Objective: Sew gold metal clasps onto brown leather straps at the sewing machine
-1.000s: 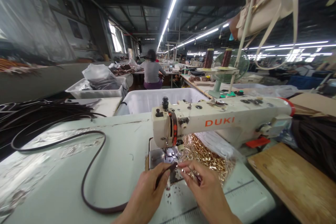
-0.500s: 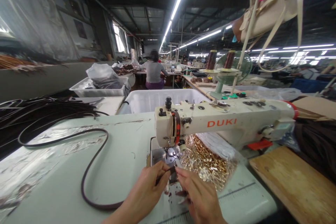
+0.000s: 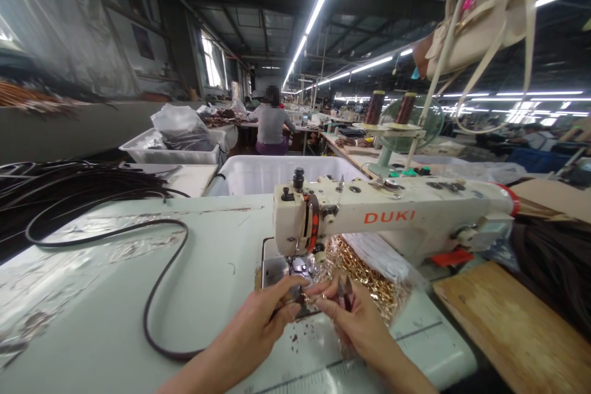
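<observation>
My left hand (image 3: 261, 320) is closed in a pinch on the end of a long dark brown strap (image 3: 148, 311) just in front of the sewing machine's needle area. From there the strap curves back across the table to the left. My right hand (image 3: 357, 323) is closed around a pair of thread snips (image 3: 344, 293), blades pointing up. Its thumb and forefinger also meet near the strap end, where something small and gold-coloured shows, partly hidden by the fingers. The white sewing machine (image 3: 344, 215) stands right behind both hands.
A clear bag of gold metal clasps (image 3: 373, 277) lies under the machine arm. Dark scraps dot the table by the ruler marks (image 3: 318, 378). A wooden board (image 3: 512, 326) sits at right, a strap pile (image 3: 87, 188) at left, a white bin (image 3: 286, 166) behind. Further back, a person sits.
My right hand has turned, and the snips, earlier low beneath it, now point up above the fingers. My left hand stays at the strap end, its fingers more stretched over it.
</observation>
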A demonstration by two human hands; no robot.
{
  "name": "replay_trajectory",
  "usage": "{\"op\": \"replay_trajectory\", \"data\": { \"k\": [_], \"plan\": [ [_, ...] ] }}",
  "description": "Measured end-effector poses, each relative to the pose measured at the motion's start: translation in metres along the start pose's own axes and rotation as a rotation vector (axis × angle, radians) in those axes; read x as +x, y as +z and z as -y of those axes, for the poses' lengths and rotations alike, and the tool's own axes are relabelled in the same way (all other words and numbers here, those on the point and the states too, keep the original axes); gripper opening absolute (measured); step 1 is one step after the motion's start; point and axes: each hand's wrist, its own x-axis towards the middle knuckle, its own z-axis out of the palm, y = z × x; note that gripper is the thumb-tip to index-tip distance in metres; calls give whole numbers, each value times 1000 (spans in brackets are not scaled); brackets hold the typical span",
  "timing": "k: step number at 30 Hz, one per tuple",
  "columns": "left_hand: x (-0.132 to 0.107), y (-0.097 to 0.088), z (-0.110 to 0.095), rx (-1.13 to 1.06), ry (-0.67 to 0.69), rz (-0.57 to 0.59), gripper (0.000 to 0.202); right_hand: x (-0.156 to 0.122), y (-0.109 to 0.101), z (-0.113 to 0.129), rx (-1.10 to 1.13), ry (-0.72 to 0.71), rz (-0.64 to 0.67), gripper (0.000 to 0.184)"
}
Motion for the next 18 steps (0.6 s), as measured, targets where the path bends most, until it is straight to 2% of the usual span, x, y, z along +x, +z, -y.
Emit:
{"op": "replay_trajectory", "data": {
  "k": [3, 6, 10, 12, 14, 18],
  "plan": [
    [-2, -2, 3, 55, 4, 17, 13, 6, -17, 5, 17, 121, 173, 24],
    [-3, 3, 6, 128, -18, 26, 11, 11, -25, 11, -73, 190, 264, 20],
    [-2, 9, 5, 193, -25, -8, 15, 14, -17, 20, -316, 88, 200, 15],
    [-2, 12, 4, 199, -8, -19, 14, 15, -8, 20, -408, 102, 169, 16],
    [-2, 14, 4, 189, 34, -6, 15, 14, -1, 17, -488, 121, 165, 10],
    [-1, 13, 7, 165, 29, -4, 14, 13, 4, 12, -522, 100, 146, 16]
  ]
}}
